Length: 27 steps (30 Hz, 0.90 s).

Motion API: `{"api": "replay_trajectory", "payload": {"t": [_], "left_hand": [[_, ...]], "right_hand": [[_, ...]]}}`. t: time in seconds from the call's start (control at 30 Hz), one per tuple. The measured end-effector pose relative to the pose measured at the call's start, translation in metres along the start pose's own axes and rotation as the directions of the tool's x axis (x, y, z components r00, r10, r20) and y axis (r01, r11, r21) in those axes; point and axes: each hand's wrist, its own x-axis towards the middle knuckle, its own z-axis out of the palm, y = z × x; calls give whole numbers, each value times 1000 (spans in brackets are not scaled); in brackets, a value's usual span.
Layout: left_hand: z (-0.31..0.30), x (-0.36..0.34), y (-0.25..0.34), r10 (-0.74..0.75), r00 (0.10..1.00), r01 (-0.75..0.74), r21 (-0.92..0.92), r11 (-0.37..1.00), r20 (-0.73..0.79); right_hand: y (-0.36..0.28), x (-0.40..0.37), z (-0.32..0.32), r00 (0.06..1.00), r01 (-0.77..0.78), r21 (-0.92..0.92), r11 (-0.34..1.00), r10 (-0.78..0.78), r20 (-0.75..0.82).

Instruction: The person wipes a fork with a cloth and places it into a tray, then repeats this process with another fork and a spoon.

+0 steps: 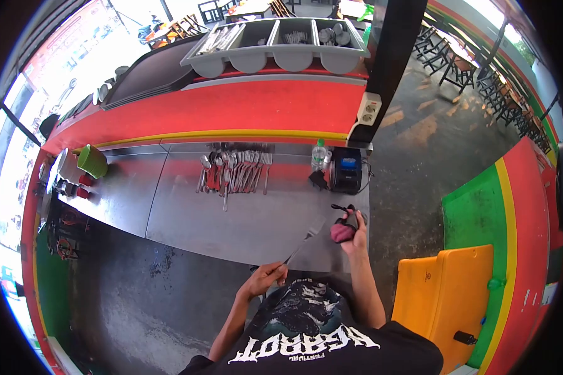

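Observation:
My left hand (268, 279) is closed around the handle end of a metal fork (310, 234). The fork slants up and to the right, its tines above the steel counter (197, 228). In my right hand (358, 234) is a bunched pink-purple and black cloth (342, 232), gripped by the fingers. Cloth and fork are apart. Farther back on the counter lies a row of spoons and forks (234, 170), with one piece sticking out toward me.
A grey cutlery bin (275, 47) with compartments sits on the red ledge (231, 103). At the counter's right end stand a black device (346, 172) and a clear bottle (319, 155). A green container (92, 161) is at left, an orange cooler box (444, 294) at right.

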Motion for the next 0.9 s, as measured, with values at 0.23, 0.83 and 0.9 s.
{"api": "replay_trajectory", "payload": {"t": [0.23,0.83,0.9], "left_hand": [[1,13,2,109,993,-114,-173,978,-38],[-40,48,6,285,949,-109,-704,701,136],[-44,54,31,171,985,-144,-534,833,1]], "right_hand": [[51,-11,43,997,-39,-257,966,56,58],[113,-14,121,864,-159,-606,780,406,297],[105,-5,143,902,-95,-706,701,361,237]]}}
